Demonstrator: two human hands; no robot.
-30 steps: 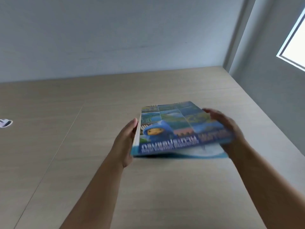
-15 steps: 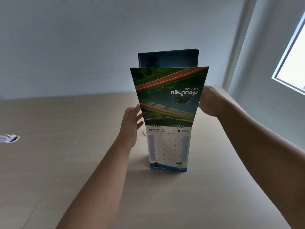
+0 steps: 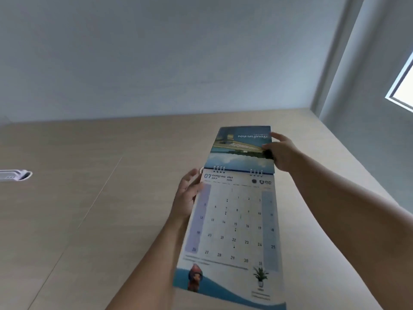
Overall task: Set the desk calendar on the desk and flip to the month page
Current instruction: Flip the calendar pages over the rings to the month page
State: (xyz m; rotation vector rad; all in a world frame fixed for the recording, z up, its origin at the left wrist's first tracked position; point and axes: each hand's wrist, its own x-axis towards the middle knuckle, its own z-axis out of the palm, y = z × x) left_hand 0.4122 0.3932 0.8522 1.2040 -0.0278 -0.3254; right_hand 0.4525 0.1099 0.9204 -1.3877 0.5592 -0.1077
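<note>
Desk (image 3: pixel 67 220): a wide pale wood-look top ran back to the wall; a seam crossed it on the left. It held no box, tray or other container that could be seen.
Calendar (image 3: pixel 232 224): it was near the middle-right of the desk, in both hands, its wire binding (image 3: pixel 237 171) across the middle. The July page faced the camera, marked 07, with dates 1 to 31. A photo page (image 3: pixel 241 148) lay folded back beyond the binding, its print upside down.
Contact with desk: the lower edge ran out toward the bottom of the view; whether the base rested on the desk could not be told.
Left hand (image 3: pixel 187 195): loosely open, fingers spread along the left edge of the July page just below the binding, steadying it rather than gripping.
Right hand (image 3: pixel 281 151): fingers were closed over the right edge of the photo page, holding it back.
White object (image 3: pixel 15 175): small, at the far left edge, well apart from the calendar; too cut off to name.
Progress: a month page was showing, so the flip looked largely done. Left, by my reading: let the flipped page settle, stand the calendar on its base, and let go.
</note>
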